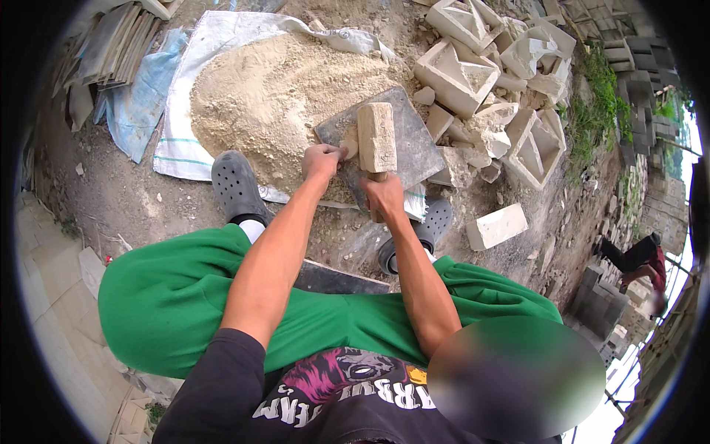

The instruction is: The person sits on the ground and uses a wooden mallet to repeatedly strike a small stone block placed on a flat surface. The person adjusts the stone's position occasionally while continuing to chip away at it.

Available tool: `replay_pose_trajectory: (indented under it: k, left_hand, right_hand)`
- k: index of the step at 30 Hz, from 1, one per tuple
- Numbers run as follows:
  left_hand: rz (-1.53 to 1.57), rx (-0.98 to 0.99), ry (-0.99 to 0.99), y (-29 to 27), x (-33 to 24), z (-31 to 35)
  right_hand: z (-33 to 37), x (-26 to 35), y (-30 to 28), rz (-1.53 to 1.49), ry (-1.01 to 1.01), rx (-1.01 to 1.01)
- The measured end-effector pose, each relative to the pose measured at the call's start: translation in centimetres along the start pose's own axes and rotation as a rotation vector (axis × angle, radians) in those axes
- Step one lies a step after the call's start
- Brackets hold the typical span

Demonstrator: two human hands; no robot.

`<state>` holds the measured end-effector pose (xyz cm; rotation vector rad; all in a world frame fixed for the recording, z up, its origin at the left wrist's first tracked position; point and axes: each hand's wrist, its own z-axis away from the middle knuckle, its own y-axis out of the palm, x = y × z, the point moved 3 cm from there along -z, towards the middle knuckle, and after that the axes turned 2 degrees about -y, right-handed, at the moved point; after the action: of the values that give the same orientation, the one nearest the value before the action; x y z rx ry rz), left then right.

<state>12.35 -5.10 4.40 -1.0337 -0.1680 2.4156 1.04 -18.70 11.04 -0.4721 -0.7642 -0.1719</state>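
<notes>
My right hand (pixel 384 194) is wrapped round the handle of a wooden mallet with a pale, block-shaped head (pixel 377 138). The mallet head is above a dark flat slab (pixel 416 137) and hides part of it. Beside the mallet, my left hand (pixel 322 160) is closed, its fingertips on a small pale piece of stone (pixel 350 142) at the slab. A heap of sandy rubble (pixel 259 96) spreads under the slab's left side on a white woven sheet (pixel 180 122).
Broken, pale hollow blocks (pixel 457 76) are piled at the right. A loose pale block (pixel 497 227) lies nearer. Stacked thin boards (pixel 118 44) and a blue sheet (pixel 140 103) are at the far left. Another person (pixel 637 260) is at the far right.
</notes>
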Motion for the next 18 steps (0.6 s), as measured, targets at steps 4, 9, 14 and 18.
replay_pose_trajectory:
  k: [4, 9, 14, 18]
  left_hand:
    - [-0.019, -0.006, -0.004, 0.0, -0.1, 0.2]
    - [0.055, 0.022, 0.074, -0.4, 0.4, 0.2]
    - [-0.057, -0.03, 0.011, -0.3, -0.4, 0.9]
    - [-0.09, -0.035, 0.0, -0.7, -1.3, 1.5]
  right_hand:
    - [-1.1, 0.2, -1.0, 0.105, -0.004, -0.008]
    - [0.2, 5.7, -1.5, 0.069, -0.202, -0.206]
    - [-0.8, 0.2, 0.6, 0.194, -0.056, -0.048]
    - [-1.5, 0.6, -0.8, 0.168, 0.02, -0.071]
